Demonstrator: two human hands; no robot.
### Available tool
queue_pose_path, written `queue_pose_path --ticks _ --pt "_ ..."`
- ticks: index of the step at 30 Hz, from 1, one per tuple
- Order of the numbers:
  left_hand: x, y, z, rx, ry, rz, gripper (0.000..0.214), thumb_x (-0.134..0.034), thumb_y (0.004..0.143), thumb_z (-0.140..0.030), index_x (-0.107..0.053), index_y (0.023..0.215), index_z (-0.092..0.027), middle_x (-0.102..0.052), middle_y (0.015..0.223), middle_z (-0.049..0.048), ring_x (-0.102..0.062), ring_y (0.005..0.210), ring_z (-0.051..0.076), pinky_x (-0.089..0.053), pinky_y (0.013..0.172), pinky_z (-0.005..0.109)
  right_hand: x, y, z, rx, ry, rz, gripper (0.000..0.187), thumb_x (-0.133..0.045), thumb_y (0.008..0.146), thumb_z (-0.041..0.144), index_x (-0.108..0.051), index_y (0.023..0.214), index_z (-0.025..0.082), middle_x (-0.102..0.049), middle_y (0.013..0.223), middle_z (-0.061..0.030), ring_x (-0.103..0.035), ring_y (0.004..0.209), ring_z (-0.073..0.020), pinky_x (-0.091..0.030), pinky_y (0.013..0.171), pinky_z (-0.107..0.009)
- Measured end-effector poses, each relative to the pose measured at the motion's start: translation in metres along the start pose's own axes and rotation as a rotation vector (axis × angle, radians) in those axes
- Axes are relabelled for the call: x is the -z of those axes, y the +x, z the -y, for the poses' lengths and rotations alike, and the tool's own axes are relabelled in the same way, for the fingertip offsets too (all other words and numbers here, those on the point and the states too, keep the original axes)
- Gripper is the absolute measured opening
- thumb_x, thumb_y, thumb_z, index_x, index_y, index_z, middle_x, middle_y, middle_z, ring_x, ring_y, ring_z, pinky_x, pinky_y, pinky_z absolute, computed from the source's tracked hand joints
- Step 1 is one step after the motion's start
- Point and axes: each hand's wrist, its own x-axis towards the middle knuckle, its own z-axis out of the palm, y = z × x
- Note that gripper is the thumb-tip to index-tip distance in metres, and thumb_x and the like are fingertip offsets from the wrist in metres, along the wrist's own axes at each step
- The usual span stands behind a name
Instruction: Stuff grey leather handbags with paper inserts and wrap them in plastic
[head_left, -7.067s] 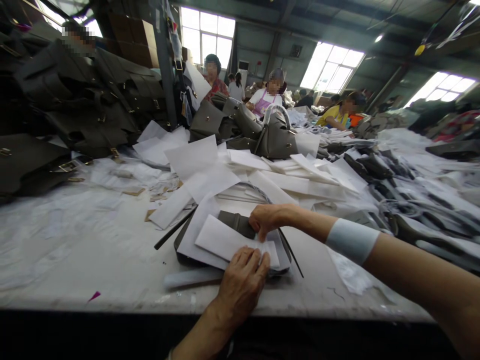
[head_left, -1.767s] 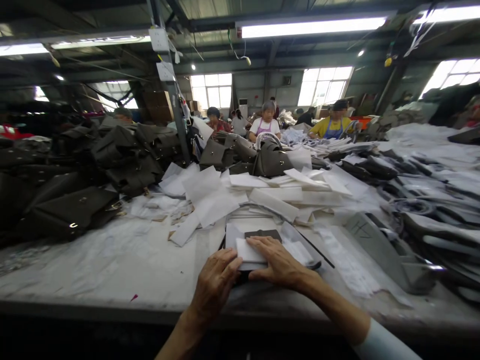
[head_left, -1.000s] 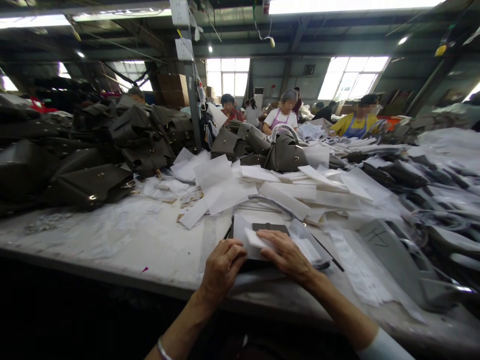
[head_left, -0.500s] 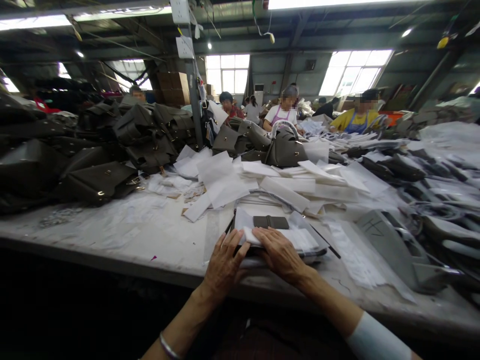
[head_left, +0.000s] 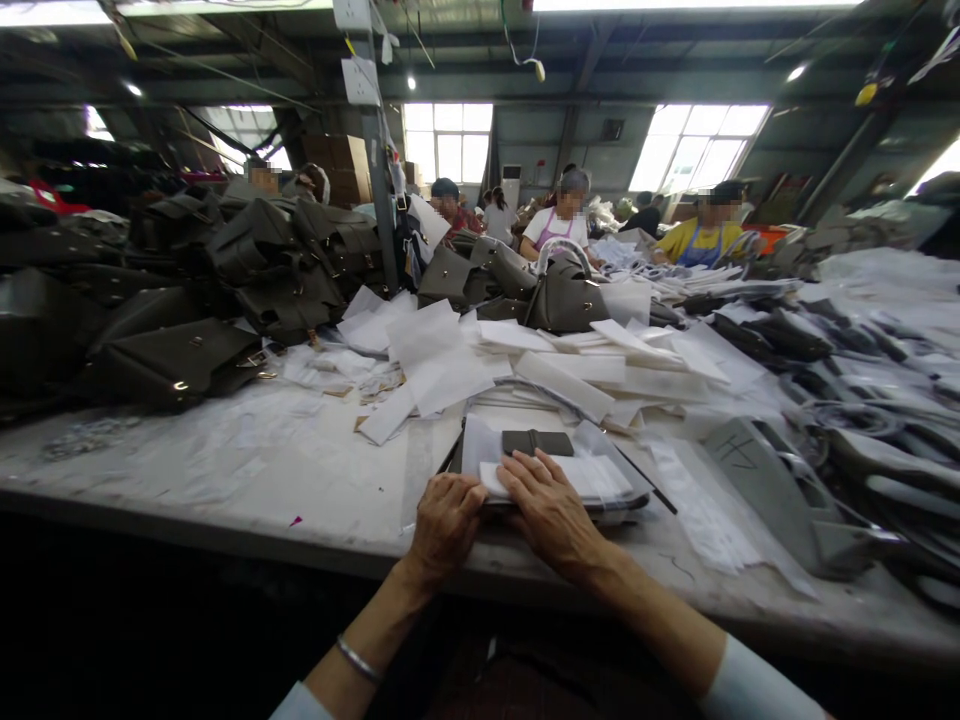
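A dark grey-green handbag lies flat at the table's front edge, with white paper padding over it. Above the padding shows a dark strap piece. My left hand is closed, its fingers curled round the bag's near left corner; the fingertips are hidden. Spread flat over the padding, my right hand presses on it with fingers extended. A handle wrapped in clear film arches behind the bag, touching a heap of white paper sheets.
Dark handbags are piled on the left, and others stand behind the paper. A grey marked panel and wrapped handles lie at right. Several people work across the table, one in a yellow shirt.
My left hand's fingers have gone from stretched out to curled round the bag's corner. My right hand stays on the padding, slightly shifted. The view has swung a little.
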Motion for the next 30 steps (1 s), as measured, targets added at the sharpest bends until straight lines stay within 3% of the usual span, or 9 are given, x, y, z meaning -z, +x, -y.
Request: queue_pose_path --ticks 3,5,8,10,15,20,26,30 --pt "-0.005 -0.005 0.002 0.050 0.027 -0.017 0.012 -0.053 0.095 -0.030 -0.056 0.094 -0.019 -0.065 0.086 0.0048 -0.058 0.078 0.020 -0.048 0.074 0.034 -0.012 -0.003 0.004 -0.025 -0.012 -0.020 0.040 -0.049 0.093 0.011 -0.054 0.133 0.016 -0.060 0.135 -0.0123 -0.053 0.124 -0.0268 -0.032 0.114 -0.049" --pt "-0.004 -0.005 0.003 0.047 0.046 -0.011 0.019 -0.051 0.096 -0.030 -0.056 0.108 -0.016 -0.067 0.093 0.0082 -0.061 0.083 0.022 -0.050 0.075 0.034 -0.019 -0.004 0.005 -0.035 -0.021 -0.032 0.041 -0.045 0.093 0.008 -0.053 0.133 0.015 -0.062 0.131 -0.0133 -0.054 0.120 -0.0264 -0.033 0.112 -0.050" --pt "0.002 0.001 0.000 -0.049 0.118 0.021 0.040 -0.045 0.095 -0.016 -0.047 0.135 -0.015 -0.062 0.126 0.0158 -0.060 0.111 0.025 -0.050 0.091 0.039 -0.026 -0.006 0.008 -0.036 -0.036 -0.060 0.043 -0.041 0.093 0.007 -0.052 0.134 0.013 -0.062 0.131 -0.0137 -0.053 0.121 -0.0270 -0.033 0.113 -0.051" --pt "0.005 0.006 -0.001 -0.146 0.162 0.050 0.048 -0.041 0.094 -0.008 -0.045 0.141 -0.017 -0.056 0.138 0.0144 -0.052 0.127 0.027 -0.044 0.104 0.044 -0.028 -0.007 0.010 -0.039 -0.037 -0.084 0.041 -0.041 0.094 0.007 -0.053 0.133 0.013 -0.062 0.131 -0.0136 -0.053 0.122 -0.0264 -0.032 0.114 -0.050" --pt "-0.001 0.003 0.003 -0.246 0.107 0.055 0.046 -0.037 0.094 -0.003 -0.051 0.136 -0.010 -0.066 0.126 0.0117 -0.059 0.121 0.020 -0.046 0.104 0.034 -0.021 -0.008 0.000 0.006 0.026 -0.104 0.038 -0.048 0.091 0.011 -0.057 0.128 0.012 -0.062 0.131 -0.0136 -0.055 0.123 -0.0232 -0.037 0.114 -0.043" --pt "-0.003 -0.008 0.002 -0.253 0.176 0.044 0.044 -0.035 0.094 -0.003 -0.056 0.132 -0.011 -0.066 0.127 0.0107 -0.059 0.122 0.020 -0.045 0.105 0.035 -0.015 -0.022 -0.015 -0.016 -0.055 -0.136 0.046 -0.057 0.087 0.015 -0.055 0.133 0.014 -0.057 0.139 -0.0126 -0.046 0.134 -0.0278 -0.034 0.115 -0.049" --pt "0.005 -0.007 -0.012 -0.289 0.443 0.255 0.048 -0.034 0.091 -0.002 -0.054 0.134 -0.008 -0.057 0.139 0.0147 -0.054 0.128 0.027 -0.046 0.103 0.043 -0.032 -0.031 -0.016 -0.002 -0.148 -0.227 0.043 -0.046 0.091 0.009 -0.055 0.133 0.012 -0.058 0.139 -0.0132 -0.047 0.133 -0.0275 -0.037 0.112 -0.048" --pt "0.000 0.003 -0.013 -0.308 0.542 0.352 0.046 -0.037 0.088 -0.001 -0.055 0.131 -0.004 -0.062 0.130 0.0196 -0.061 0.117 0.029 -0.053 0.092 0.041 -0.028 -0.026 -0.015 -0.033 -0.119 -0.170 0.045 -0.060 0.090 0.021 -0.055 0.133 0.011 -0.057 0.139 -0.0159 -0.048 0.132 -0.0291 -0.035 0.113 -0.048"
